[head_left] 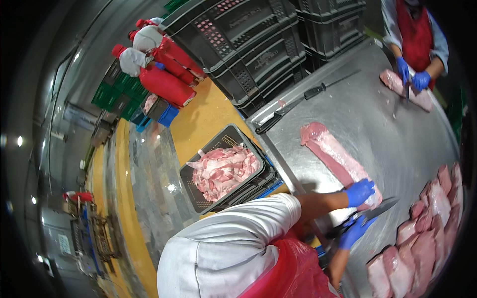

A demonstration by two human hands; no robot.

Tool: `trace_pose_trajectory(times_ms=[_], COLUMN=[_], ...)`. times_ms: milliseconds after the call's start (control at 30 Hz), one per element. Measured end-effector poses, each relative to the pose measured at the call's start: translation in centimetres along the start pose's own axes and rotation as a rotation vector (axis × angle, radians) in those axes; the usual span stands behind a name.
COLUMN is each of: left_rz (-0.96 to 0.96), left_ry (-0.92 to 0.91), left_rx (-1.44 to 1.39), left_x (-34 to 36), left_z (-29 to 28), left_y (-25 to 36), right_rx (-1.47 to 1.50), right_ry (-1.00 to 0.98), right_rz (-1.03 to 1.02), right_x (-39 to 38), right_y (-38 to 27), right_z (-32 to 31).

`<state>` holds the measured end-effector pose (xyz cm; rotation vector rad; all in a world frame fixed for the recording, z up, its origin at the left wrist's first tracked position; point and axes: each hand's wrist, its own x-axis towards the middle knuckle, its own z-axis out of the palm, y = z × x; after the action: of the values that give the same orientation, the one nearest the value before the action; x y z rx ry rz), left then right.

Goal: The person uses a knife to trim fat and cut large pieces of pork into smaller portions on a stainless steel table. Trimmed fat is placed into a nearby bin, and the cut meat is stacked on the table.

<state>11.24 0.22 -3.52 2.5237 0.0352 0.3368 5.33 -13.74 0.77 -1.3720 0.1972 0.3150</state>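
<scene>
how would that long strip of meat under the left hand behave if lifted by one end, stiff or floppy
Probably floppy: the long strip of meat looks raw and soft. Its moist sheen suggests it may slip in the gloved left hand. Lying flat and lengthwise on the metal table, it seems unlikely to roll.

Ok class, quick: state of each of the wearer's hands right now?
Left hand: on the long meat strip, grip unclear.
Right hand: closed, holding the knife.

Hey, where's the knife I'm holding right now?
In the head view, right of centre, the knife is in your right hand, its blade beside the near end of the long meat strip and below your left hand.
</scene>
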Motion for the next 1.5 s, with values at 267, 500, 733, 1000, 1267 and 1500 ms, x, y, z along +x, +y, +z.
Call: trace_pose_trajectory(times_ms=[267,500,733,1000,1267,1500], left_rz=[-0.248,-0.25,-0.176,-0.22,-0.087,-0.145], left_ry=[-0.002,0.023,-0.013,0.17,-0.078,0.024], left_rx=[-0.192,-0.191,-0.287,-0.263,0.325,0.112], left_x=[0.6,0.8,1.2,1.5,1.0,3.2], left_z=[0.5,1.1,1.6,-3.5,0.2,2.8], left_y=[0.5,0.1,-1.0,-0.5,10.6,7.3], right_rx=[-0.069,-0.079,-0.772,-0.695,-0.082,-0.403], right_ry=[-0.063,-0.082,-0.266,-0.216,-0.062,-0.065], right_rz=[0.036,0.096,-0.594,0.346,0.161,0.068], right_x=[3.6,5.2,-5.4,-9.5,-6.4,-3.2], right_y=[1.5,-1.9,4.6,-5.6,-2.5,-1.9], right_z=[-2.3,-1.5,-11.4,-20.3,-17.4,-13.3])
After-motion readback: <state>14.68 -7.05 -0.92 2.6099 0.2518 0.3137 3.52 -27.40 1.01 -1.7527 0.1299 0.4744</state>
